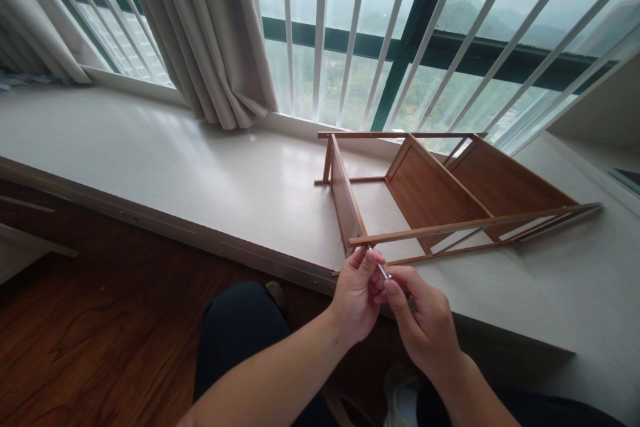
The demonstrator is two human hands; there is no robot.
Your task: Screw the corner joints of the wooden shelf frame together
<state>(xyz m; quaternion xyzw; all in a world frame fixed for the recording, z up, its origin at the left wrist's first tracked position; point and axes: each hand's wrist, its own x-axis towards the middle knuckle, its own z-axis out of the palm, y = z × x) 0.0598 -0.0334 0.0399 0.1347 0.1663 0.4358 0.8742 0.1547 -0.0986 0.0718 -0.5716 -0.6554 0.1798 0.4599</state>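
Note:
A brown wooden shelf rack (435, 190) lies on its side on the pale window ledge. At its near left corner, my left hand (357, 293) is closed, thumb and fingers pinched around the upper part of a thin silver metal rod that looks like a hex key (383, 269). The rod's upper end meets the rack's near rail (400, 234). My right hand (425, 317) is closed too, its thumb and fingertips at the rod's lower end. Fingers partly hide the rod and the spot where it touches the wood.
The white ledge (150, 160) runs along the barred window (340, 40), its front edge just beyond my knees. A beige curtain (205, 33) hangs left of the rack. Below is a dark wooden floor (100, 333). A wall (610, 280) closes the right side.

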